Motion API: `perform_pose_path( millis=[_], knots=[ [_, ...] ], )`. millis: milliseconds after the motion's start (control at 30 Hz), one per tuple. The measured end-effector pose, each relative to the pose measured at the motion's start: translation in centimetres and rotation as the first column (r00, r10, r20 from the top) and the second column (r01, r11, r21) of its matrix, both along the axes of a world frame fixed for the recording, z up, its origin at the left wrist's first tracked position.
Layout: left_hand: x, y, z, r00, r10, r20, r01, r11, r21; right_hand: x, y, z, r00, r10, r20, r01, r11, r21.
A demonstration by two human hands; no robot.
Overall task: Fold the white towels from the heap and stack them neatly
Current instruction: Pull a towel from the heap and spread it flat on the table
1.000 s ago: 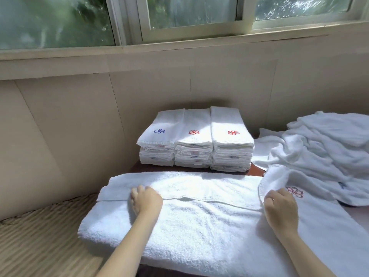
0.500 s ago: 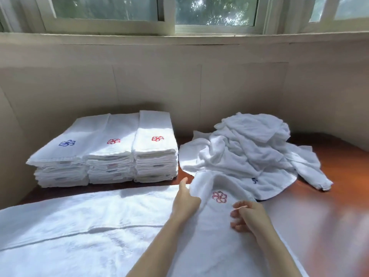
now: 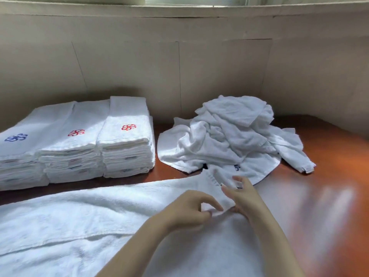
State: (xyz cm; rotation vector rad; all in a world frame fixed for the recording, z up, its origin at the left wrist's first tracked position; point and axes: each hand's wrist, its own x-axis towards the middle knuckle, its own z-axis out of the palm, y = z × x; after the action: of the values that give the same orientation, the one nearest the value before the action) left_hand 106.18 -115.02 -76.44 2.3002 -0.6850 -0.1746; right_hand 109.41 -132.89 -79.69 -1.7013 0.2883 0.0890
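Reddish wood worktop (image 3: 329,196) carries one white towel (image 3: 79,226) spread flat along its near edge; three stacks of folded towels (image 3: 79,152) back left, flower-embroidered; one crumpled heap (image 3: 229,136) beside them; two hands, left hand (image 3: 185,212) and right hand (image 3: 245,198), both pinching the spread towel's lifted corner.

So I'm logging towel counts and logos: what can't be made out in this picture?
Head view only:
Leftmost folded stack: cut off by the left edge.
Heap: towels bury one another, so no count; its blue logo is half under a fold.
Spread towel: near part cut by the bottom edge; no logo shows.
Right hand: motion-blurred, grip unclear.
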Motion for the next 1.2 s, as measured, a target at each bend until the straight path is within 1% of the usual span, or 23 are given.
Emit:
perform_pose_path(
  millis=[33,67,100,133,167,233,267,333,400,500,567,633,667,700,733,800,833,867,933,1000,1033,1100,1200],
  knots=[
    [0.0,0.3,-0.1,0.996,0.075,0.042,-0.071,0.995,-0.073,-0.4,0.1,-0.2,0.999,0.032,0.023,-0.030,0.995,-0.099],
    [0.1,0.6,-0.3,0.985,0.146,0.087,-0.135,0.983,-0.121,-0.8,0.3,-0.1,0.998,0.059,0.037,-0.053,0.988,-0.147],
    [0.3,1.1,-0.7,0.968,0.213,0.135,-0.198,0.973,-0.115,-1.1,0.5,0.1,0.996,0.081,0.039,-0.074,0.983,-0.166],
    [0.3,1.7,-1.3,0.944,0.270,0.190,-0.268,0.963,-0.035,-1.4,0.7,0.7,0.994,0.103,0.031,-0.096,0.980,-0.171],
    [0.3,2.4,-2.0,0.921,0.308,0.238,-0.340,0.934,0.107,-1.7,0.9,1.5,0.993,0.116,0.021,-0.110,0.978,-0.177],
    [-0.1,4.0,-3.4,0.908,0.323,0.267,-0.407,0.831,0.378,-2.2,0.3,3.4,0.996,0.083,0.022,-0.080,0.989,-0.124],
    [-0.4,4.7,-3.9,0.916,0.311,0.252,-0.395,0.807,0.440,-2.6,-0.4,4.2,0.996,0.083,0.019,-0.082,0.995,-0.054],
    [-1.1,5.7,-4.4,0.938,0.266,0.223,-0.341,0.827,0.447,-3.4,-1.7,5.3,0.977,0.213,-0.027,-0.213,0.977,0.023],
    [-1.7,6.4,-4.5,0.947,0.215,0.240,-0.304,0.844,0.441,-4.1,-2.2,5.7,0.938,0.321,-0.128,-0.335,0.936,-0.104],
    [-2.5,7.0,-4.7,0.947,0.160,0.280,-0.279,0.842,0.461,-3.3,-0.7,4.6,0.954,0.224,-0.199,-0.287,0.870,-0.400],
    [-2.9,7.1,-4.7,0.948,0.140,0.285,-0.263,0.848,0.461,-2.4,1.3,3.8,0.974,0.191,-0.121,-0.226,0.824,-0.519],
    [-3.0,7.1,-4.6,0.948,0.138,0.286,-0.261,0.851,0.455,-1.6,2.9,2.5,0.984,0.179,0.008,-0.130,0.747,-0.652],
    [-3.1,7.1,-4.5,0.947,0.137,0.290,-0.261,0.853,0.453,-1.4,3.4,2.0,0.985,0.158,0.069,-0.070,0.733,-0.677],
    [-3.2,7.0,-4.6,0.946,0.140,0.291,-0.265,0.852,0.451,-1.0,3.7,1.5,0.985,0.123,0.125,-0.014,0.764,-0.645],
    [-3.3,7.0,-4.6,0.946,0.144,0.290,-0.268,0.851,0.452,-0.7,3.8,1.3,0.982,0.082,0.170,0.026,0.835,-0.550],
    [-3.4,6.9,-4.7,0.942,0.156,0.296,-0.281,0.849,0.447,0.0,3.7,2.2,0.971,-0.005,0.239,0.073,0.958,-0.276],
    [-3.4,6.9,-4.7,0.937,0.172,0.305,-0.299,0.847,0.439,0.6,3.4,3.1,0.963,-0.039,0.265,0.092,0.978,-0.188],
    [-3.4,6.8,-4.8,0.925,0.200,0.323,-0.331,0.842,0.426,1.3,2.9,3.8,0.956,-0.062,0.288,0.110,0.982,-0.153],
    [-3.2,6.8,-4.8,0.879,0.293,0.377,-0.437,0.810,0.390,3.1,1.7,4.5,0.951,-0.097,0.294,0.152,0.974,-0.169],
    [-2.9,7.1,-4.8,0.828,0.382,0.411,-0.537,0.751,0.384,4.0,0.6,4.3,0.960,-0.112,0.258,0.189,0.936,-0.297],
    [-2.8,7.5,-4.8,0.823,0.402,0.401,-0.553,0.728,0.406,4.0,0.2,3.7,0.972,-0.105,0.212,0.174,0.923,-0.343],
    [-2.7,8.0,-5.1,0.851,0.404,0.335,-0.522,0.718,0.462,3.8,-0.4,2.5,0.991,-0.050,0.126,0.090,0.937,-0.336],
    [-2.6,8.5,-5.1,0.902,0.330,0.279,-0.431,0.735,0.524,4.0,-1.6,2.2,0.998,-0.019,0.055,0.032,0.971,-0.236]
  ],
)
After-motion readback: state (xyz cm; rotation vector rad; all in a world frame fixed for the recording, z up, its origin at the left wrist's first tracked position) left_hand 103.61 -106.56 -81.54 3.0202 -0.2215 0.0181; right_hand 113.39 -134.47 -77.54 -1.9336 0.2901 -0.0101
